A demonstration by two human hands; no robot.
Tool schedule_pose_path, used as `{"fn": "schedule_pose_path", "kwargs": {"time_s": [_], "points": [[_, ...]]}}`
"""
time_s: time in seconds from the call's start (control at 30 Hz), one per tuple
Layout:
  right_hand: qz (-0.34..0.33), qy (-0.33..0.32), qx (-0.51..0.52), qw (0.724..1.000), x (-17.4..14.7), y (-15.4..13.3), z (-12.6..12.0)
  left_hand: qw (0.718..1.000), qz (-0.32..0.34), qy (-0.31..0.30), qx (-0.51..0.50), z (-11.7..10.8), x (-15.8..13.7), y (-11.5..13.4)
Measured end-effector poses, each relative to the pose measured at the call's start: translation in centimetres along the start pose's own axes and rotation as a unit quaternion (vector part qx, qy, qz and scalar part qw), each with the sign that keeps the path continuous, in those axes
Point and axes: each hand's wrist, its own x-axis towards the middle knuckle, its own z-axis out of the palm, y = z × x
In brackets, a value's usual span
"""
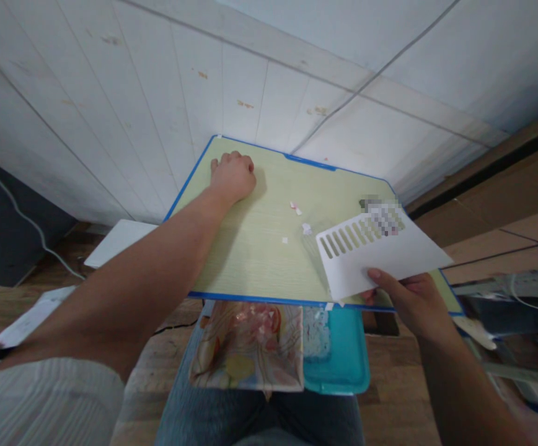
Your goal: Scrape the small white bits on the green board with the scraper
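Note:
My right hand (408,294) grips a white card (371,263) by its near edge, thumb on top. A row of long slots runs along the card's far side, and a blurred patch covers part of that row. My left hand (234,176) is curled closed on the far left of the pale yellow tabletop (250,248); whether it holds anything is hidden. A clear plastic piece (313,244) lies partly beneath the card. Small paper scraps (295,208) are scattered between my hands.
The blue-rimmed table stands against a white panelled wall (232,80) with a cable (371,77) hanging down. Below its near edge are a patterned open bag (245,365) with crumpled plastic and a turquoise tray (343,365). Cardboard boxes (501,192) stand at right.

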Motion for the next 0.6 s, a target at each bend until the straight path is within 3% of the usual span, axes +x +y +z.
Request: {"fn": "schedule_pose_path", "kwargs": {"time_s": [0.13,0.37,0.47,0.6], "points": [[0.011,0.065,-0.006,0.998,0.1,0.9,0.4,1.0,-0.004,-0.004,-0.004,-0.2,-0.1,0.1],[0.046,0.038,0.043,0.997,-0.9,1.7,-0.4,1.0,-0.005,-0.006,0.001,-0.4,-0.3,0.1],[0.038,0.058,0.038,0.997,-1.1,1.4,-0.5,1.0,-0.01,-0.002,0.002,-0.5,-0.4,0.2],[0.02,0.028,0.027,0.999,-1.4,0.6,-0.3,1.0,-0.018,-0.01,0.013,-0.8,-0.6,0.2]]}}
